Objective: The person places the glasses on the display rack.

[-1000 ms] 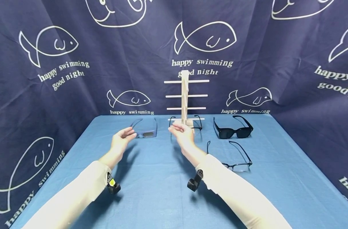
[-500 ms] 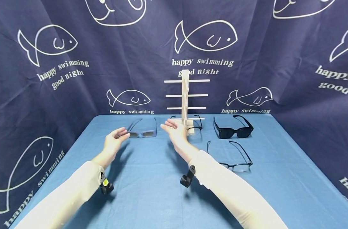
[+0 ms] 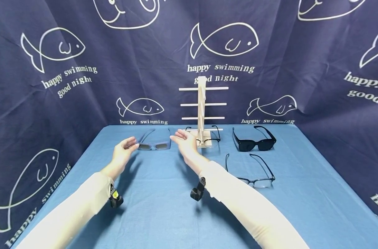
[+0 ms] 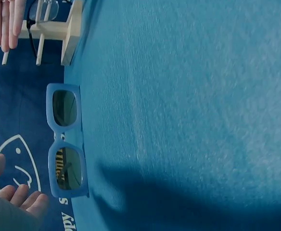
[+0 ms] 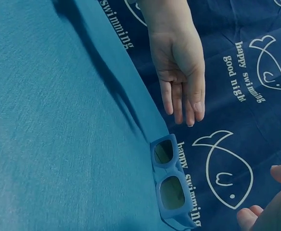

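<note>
A pair of blue-framed sunglasses (image 3: 153, 145) with dark lenses lies on the table at the back left, temples pointing away. My left hand (image 3: 122, 154) is beside its left end, thumb and fingers apart. In the left wrist view the left fingertips (image 4: 37, 204) overlap the lower rim of the sunglasses (image 4: 58, 135), with nothing between thumb and fingers. My right hand (image 3: 188, 148) hovers near the right end of the sunglasses, its fingers extended and empty. The right wrist view shows the sunglasses (image 5: 171, 172) lying between both hands.
A wooden rack (image 3: 201, 103) with several crossbars stands at the back centre. Thin black-rimmed eyeglasses (image 3: 211, 140) are at its base, partly behind my right hand. Black sunglasses (image 3: 256, 145) lie at the back right. Half-rimmed eyeglasses (image 3: 263, 183) lie nearer, partly hidden by the right sleeve.
My right hand has moved left, from in front of the rack toward the blue sunglasses. The left hand has shifted slightly left, uncovering the left lens. The glasses stay in place.
</note>
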Tool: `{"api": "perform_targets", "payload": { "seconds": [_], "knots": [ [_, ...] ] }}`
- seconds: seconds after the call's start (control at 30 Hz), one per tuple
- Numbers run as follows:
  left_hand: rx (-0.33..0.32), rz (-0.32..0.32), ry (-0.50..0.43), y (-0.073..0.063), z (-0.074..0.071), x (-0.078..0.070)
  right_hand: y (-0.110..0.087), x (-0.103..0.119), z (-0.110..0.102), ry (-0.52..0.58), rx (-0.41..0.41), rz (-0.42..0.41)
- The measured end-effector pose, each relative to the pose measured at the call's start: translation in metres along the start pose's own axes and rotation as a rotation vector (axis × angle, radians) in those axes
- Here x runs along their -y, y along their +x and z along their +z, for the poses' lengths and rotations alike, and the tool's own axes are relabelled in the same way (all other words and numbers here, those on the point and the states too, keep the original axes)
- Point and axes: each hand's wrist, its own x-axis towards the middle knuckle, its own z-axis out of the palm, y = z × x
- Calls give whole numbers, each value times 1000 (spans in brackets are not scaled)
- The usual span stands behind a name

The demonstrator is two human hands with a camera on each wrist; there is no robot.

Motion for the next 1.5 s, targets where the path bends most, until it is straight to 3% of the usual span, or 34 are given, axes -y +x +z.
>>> {"api": "perform_targets", "payload": {
  "seconds": [0.23, 0.73, 1.27, 1.5],
  "knots": [
    [-25, -32, -81, 8, -2, 6, 4, -2, 11, -16, -7, 15],
    [-38, -47, -50, 17, 8, 7, 14, -15, 25, -52, -76, 32],
    [-135, -45, -44, 27, 10, 12, 27, -35, 46, -113, -116, 62],
    [-131, -70, -64, 32, 12, 14, 34, -43, 51, -164, -153, 100]
  ]
}}
